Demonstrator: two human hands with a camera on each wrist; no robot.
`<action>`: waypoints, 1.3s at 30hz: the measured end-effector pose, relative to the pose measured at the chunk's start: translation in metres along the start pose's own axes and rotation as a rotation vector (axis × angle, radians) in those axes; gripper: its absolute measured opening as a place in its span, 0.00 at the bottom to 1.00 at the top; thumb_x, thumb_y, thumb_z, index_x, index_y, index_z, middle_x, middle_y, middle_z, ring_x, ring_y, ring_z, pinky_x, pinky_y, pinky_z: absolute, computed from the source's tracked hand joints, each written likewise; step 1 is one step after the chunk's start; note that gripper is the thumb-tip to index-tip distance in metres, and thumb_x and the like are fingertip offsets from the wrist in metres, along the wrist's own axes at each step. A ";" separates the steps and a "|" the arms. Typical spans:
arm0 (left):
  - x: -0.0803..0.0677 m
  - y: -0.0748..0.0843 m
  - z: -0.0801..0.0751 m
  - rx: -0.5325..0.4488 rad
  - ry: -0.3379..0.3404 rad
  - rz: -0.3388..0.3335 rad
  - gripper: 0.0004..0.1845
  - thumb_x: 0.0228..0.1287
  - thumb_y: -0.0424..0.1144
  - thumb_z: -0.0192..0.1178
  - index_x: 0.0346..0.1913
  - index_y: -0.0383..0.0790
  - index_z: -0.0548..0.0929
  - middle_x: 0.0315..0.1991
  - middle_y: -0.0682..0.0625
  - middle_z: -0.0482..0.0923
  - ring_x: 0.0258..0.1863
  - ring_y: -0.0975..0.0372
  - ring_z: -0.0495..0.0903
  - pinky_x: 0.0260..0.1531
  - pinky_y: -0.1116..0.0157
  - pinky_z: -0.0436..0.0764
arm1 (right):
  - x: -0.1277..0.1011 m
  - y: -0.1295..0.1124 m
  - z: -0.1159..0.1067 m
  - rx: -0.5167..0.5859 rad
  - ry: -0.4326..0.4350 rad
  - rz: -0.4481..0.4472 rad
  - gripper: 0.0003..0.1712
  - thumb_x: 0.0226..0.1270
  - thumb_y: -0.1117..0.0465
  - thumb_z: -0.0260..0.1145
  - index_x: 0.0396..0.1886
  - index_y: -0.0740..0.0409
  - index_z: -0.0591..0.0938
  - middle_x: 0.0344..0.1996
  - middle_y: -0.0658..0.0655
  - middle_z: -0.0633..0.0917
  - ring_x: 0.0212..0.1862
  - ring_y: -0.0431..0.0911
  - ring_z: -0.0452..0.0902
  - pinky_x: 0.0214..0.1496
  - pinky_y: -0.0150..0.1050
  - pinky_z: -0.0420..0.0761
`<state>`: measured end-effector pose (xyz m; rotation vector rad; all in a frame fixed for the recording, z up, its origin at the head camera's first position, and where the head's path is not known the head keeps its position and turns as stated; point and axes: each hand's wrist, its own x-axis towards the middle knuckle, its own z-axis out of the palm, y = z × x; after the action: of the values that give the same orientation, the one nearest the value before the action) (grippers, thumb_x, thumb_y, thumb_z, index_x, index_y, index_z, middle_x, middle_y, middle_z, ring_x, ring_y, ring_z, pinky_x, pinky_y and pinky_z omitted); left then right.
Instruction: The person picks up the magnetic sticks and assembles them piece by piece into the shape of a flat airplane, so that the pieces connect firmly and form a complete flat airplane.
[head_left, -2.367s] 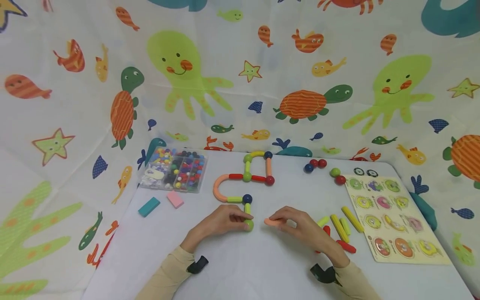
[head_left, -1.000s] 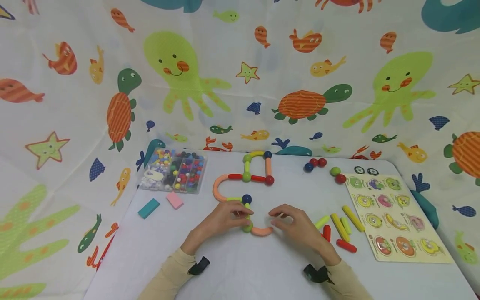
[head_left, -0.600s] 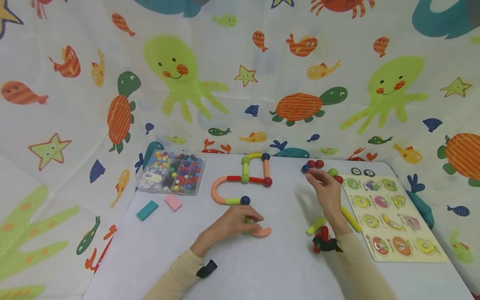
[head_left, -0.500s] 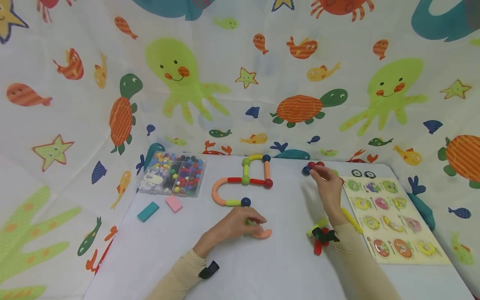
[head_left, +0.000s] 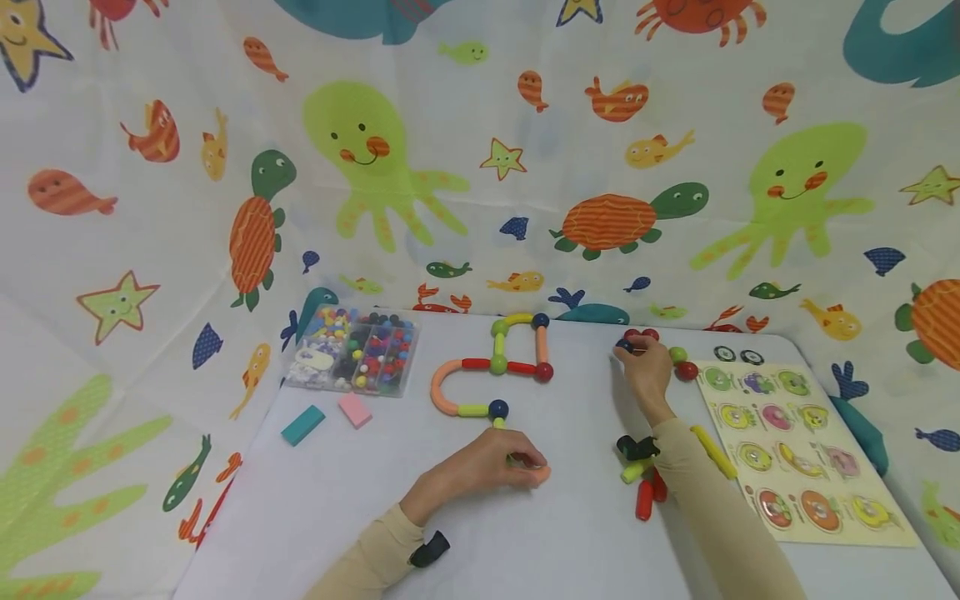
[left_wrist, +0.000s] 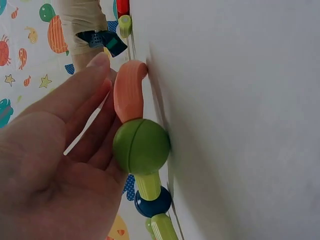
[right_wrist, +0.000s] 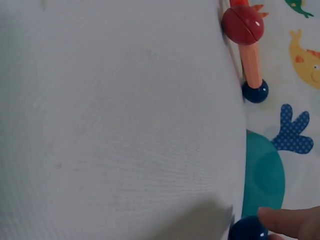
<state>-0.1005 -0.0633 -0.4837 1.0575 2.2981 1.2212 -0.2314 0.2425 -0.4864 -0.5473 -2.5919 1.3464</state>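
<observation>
The rod-and-ball chain (head_left: 498,364) at centre frame looks partly built: the left hand (head_left: 487,463) grips its coral curved rod (left_wrist: 130,92); right of centre, the right hand (head_left: 648,364) pinches a blue ball (right_wrist: 247,230) (not yet attached). Loose rods (head_left: 644,500) lie lower right.

On the wht tabletop (head_left: 585,542), a rod-and-ball chain (head_left: 498,364) is being carried at & beyond L hand (head_left: 491,462); farther L, bead box (head_left: 411,358), teal block (head_left: 303,425) & pink block (head_left: 355,411) are being borne. Past R hand (head_left: 647,367), 2 red balls (head_left: 651,335) are being supported; R of it, green ball (head_left: 678,355), 2 discs (head_left: 724,353) & puzzle board (head_left: 845,534); nearer, loose rods (head_left: 644,500).
</observation>
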 end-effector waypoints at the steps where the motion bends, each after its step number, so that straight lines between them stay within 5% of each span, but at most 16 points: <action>1: 0.000 0.001 0.001 0.006 -0.002 0.010 0.14 0.65 0.39 0.70 0.52 0.45 0.88 0.45 0.56 0.86 0.45 0.70 0.82 0.50 0.69 0.83 | 0.000 0.001 0.000 -0.008 -0.002 -0.001 0.25 0.70 0.58 0.68 0.63 0.65 0.78 0.60 0.68 0.78 0.60 0.60 0.74 0.65 0.52 0.76; 10: 0.002 0.003 0.005 0.085 -0.015 0.042 0.14 0.65 0.38 0.70 0.53 0.45 0.88 0.45 0.57 0.86 0.43 0.72 0.81 0.48 0.74 0.81 | 0.001 0.005 -0.002 -0.074 -0.003 -0.016 0.25 0.72 0.58 0.67 0.63 0.66 0.75 0.59 0.70 0.78 0.61 0.62 0.72 0.69 0.56 0.72; 15: 0.001 0.005 0.004 0.116 -0.010 0.034 0.14 0.65 0.37 0.70 0.53 0.46 0.88 0.45 0.57 0.86 0.42 0.72 0.80 0.46 0.76 0.81 | -0.009 0.001 -0.004 -0.034 -0.058 -0.032 0.26 0.71 0.57 0.68 0.63 0.65 0.76 0.57 0.68 0.80 0.58 0.59 0.75 0.63 0.52 0.77; 24: 0.000 0.003 0.002 0.096 0.001 0.025 0.14 0.65 0.35 0.69 0.53 0.46 0.88 0.46 0.56 0.86 0.43 0.72 0.81 0.48 0.73 0.82 | -0.059 -0.008 -0.016 0.043 -0.288 -0.086 0.31 0.69 0.44 0.69 0.65 0.55 0.76 0.61 0.60 0.80 0.63 0.55 0.75 0.66 0.51 0.77; 30: 0.000 0.001 0.003 0.089 0.008 0.031 0.14 0.65 0.36 0.69 0.53 0.46 0.88 0.47 0.55 0.86 0.45 0.71 0.82 0.49 0.73 0.82 | -0.103 0.006 -0.020 0.021 -0.502 -0.196 0.28 0.68 0.44 0.70 0.63 0.51 0.78 0.58 0.57 0.82 0.61 0.53 0.78 0.64 0.51 0.79; 39: 0.000 0.001 0.003 0.072 0.028 0.029 0.13 0.66 0.36 0.69 0.52 0.47 0.88 0.46 0.57 0.86 0.45 0.71 0.82 0.48 0.74 0.81 | -0.140 0.023 -0.021 -0.033 -0.630 -0.349 0.25 0.64 0.48 0.74 0.59 0.50 0.82 0.52 0.52 0.85 0.51 0.45 0.82 0.53 0.33 0.83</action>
<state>-0.0987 -0.0611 -0.4850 1.1083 2.3723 1.1794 -0.0904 0.2147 -0.4905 0.3889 -2.9789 1.5292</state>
